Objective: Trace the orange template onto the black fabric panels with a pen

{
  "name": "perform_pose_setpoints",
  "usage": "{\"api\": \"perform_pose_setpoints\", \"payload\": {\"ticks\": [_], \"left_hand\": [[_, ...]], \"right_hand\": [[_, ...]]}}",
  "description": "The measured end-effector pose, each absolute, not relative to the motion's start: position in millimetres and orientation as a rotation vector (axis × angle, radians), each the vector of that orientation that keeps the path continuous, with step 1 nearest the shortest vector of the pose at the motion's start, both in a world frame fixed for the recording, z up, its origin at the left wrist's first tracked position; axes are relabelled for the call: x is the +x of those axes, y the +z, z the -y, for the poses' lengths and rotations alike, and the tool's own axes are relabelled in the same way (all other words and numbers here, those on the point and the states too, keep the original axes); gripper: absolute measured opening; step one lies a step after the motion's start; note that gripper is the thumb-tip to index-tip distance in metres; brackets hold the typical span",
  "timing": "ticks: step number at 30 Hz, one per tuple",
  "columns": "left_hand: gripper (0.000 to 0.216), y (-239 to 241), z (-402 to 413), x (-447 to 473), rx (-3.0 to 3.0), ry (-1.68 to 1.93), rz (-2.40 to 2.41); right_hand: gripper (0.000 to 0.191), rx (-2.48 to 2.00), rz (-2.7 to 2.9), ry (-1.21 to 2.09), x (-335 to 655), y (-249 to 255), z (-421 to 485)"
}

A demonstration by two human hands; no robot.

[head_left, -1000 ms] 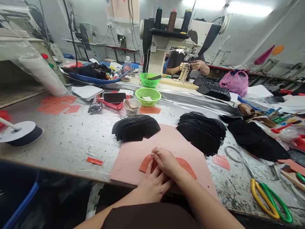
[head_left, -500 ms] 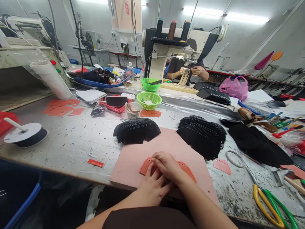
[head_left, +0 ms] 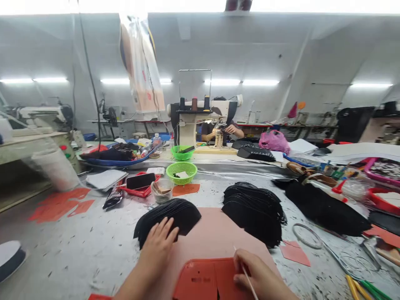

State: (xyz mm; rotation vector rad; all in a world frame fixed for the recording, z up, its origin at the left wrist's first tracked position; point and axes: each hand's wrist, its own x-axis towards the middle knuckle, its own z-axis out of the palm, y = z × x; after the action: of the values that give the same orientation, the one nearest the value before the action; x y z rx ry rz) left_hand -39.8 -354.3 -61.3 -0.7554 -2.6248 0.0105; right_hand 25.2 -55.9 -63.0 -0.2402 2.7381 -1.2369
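My left hand (head_left: 158,243) lies with fingers spread on the near side of the left stack of black cut pieces (head_left: 179,212), touching it. In my right hand (head_left: 258,275) a thin whitish pen-like stick (head_left: 247,278) is pinched, its tip pointing up and away from me. That hand rests at the right part of a red-orange template (head_left: 200,277), which has small slots and a rounded edge. The template lies on a pink board (head_left: 209,237); its near edge is cut off by the frame. A second stack of black cut pieces (head_left: 253,212) sits at the board's far right.
Beyond the stacks stand a clear tub (head_left: 161,191), a green basket (head_left: 181,174) and a red tray with a phone (head_left: 140,181). Scissors (head_left: 359,287) and a hammer (head_left: 371,252) lie at right. A co-worker's hands (head_left: 231,129) are at the sewing machine (head_left: 190,121) behind.
My hands, clasped together over the template before, have parted. The left has gone to the left black stack; the right now holds the pen-like stick. The camera view has tilted up.
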Motion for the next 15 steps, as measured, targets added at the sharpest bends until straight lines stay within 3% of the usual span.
{"api": "perform_pose_setpoints", "payload": {"ticks": [4,8,11,15], "left_hand": [[0.048,-75.4,375.3,-71.7,-0.885,0.267,2.407],[0.043,-65.4,374.4,-77.6,-0.889,0.366,2.438],[0.03,-44.3,379.1,-83.0,-0.938,0.208,2.515],[0.029,-39.2,375.2,-78.0,-0.951,-0.168,2.389]], "right_hand": [[0.011,-0.132,-3.089,-1.487,-3.5,-53.4,25.2],[0.011,0.316,-3.49,-1.213,-23.0,-48.3,-19.3],[0.014,0.435,-3.472,-1.216,-16.7,-57.0,-34.9],[0.016,0.524,-3.299,-1.649,9.6,-73.6,-30.3]]}}
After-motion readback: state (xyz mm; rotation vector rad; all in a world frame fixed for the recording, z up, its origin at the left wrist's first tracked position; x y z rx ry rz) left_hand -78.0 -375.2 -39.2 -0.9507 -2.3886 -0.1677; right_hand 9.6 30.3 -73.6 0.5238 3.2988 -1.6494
